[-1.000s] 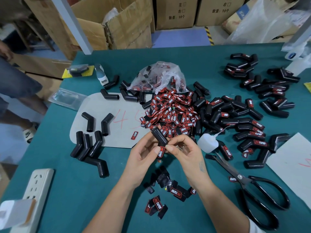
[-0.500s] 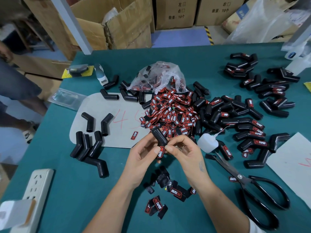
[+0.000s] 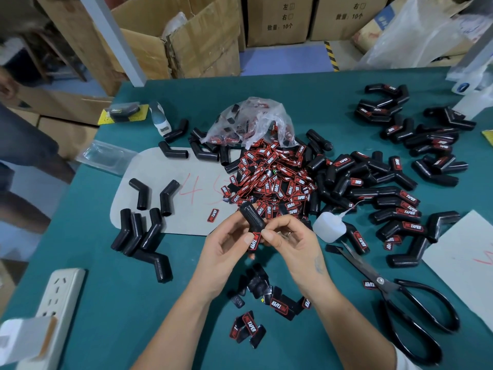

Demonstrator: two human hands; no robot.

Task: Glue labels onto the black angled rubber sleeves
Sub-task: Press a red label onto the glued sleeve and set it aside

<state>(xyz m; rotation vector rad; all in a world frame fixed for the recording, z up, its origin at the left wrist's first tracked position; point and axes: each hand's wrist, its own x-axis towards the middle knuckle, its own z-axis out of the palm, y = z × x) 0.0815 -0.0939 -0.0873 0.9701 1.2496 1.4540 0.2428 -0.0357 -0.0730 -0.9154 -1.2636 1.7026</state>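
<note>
- The green surface (image 3: 80, 249) carries everything; cardboard boxes (image 3: 202, 41) stand beyond its far edge.
- A grey sheet (image 3: 170, 204) toward the left edge holds plain sleeves (image 3: 141, 231).
- A heap of red-and-black labels (image 3: 269, 180) spills from a plastic bag (image 3: 248, 121) at mid-surface, with labelled sleeves (image 3: 394, 206) to its right.
- Black scissors (image 3: 405, 303) lie near the right front corner, a power strip (image 3: 58, 303) at the left front.
- A white glue bottle (image 3: 329, 229) lies just beside the right hand (image 3: 293, 244).
- Left hand (image 3: 226, 244) and right hand both pinch one black sleeve (image 3: 252, 216) and its label (image 3: 254, 240) above the front middle.
</note>
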